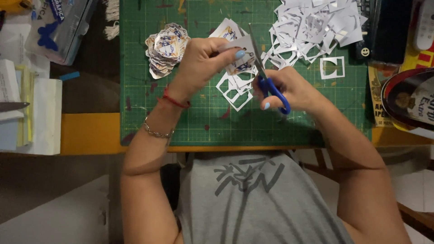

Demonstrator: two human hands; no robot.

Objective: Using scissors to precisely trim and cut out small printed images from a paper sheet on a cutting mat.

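My left hand (pixel 203 61) pinches a printed sticker sheet (pixel 238 56) above the green cutting mat (pixel 181 117). My right hand (pixel 289 88) grips blue-handled scissors (pixel 266 79), their blades pointing up into the sheet's edge. White paper offcuts (pixel 235 88) hang from the sheet, just below both hands. A pile of cut-out stickers (pixel 166 47) lies on the mat, left of my left hand.
A heap of white paper scraps (pixel 312 27) covers the mat's top right, with one square frame scrap (pixel 332 68) apart. Stacked paper and plastic packets (pixel 27 90) sit at the left. A dark round tray (pixel 409 97) and a remote (pixel 425 25) lie at the right.
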